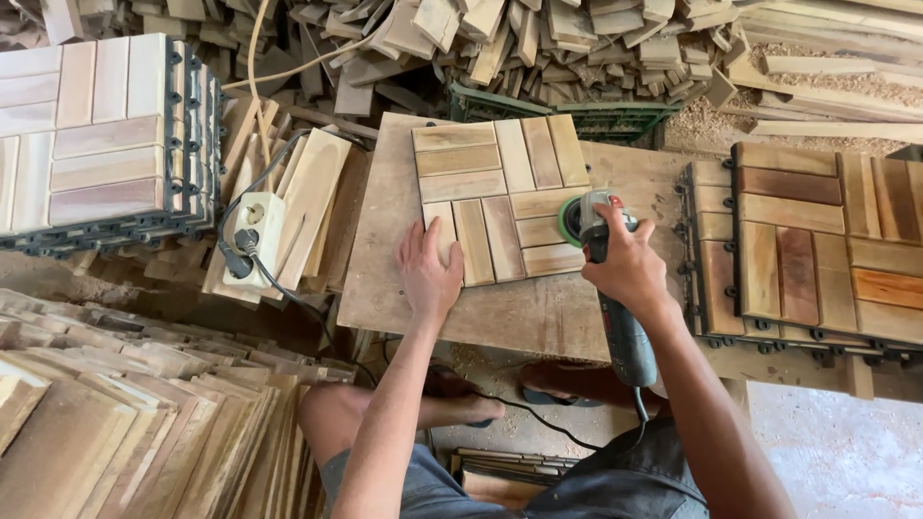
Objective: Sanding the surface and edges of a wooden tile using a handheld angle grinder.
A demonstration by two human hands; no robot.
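A square wooden deck tile [500,197] made of pale slats lies on a plywood work board [385,240]. My left hand [428,274] presses flat on the tile's near left corner, fingers spread. My right hand [625,259] grips the grey body of a corded angle grinder [615,317]. Its green-rimmed sanding disc [574,219] rests on the tile's right edge.
A stack of darker finished tiles [817,240] sits at the right, another tile stack [96,135] at the far left. A white power strip [252,235] lies on loose slats. Scrap wood blocks [538,43] pile up behind a green crate [596,115]. Stacked boards [144,423] fill the lower left.
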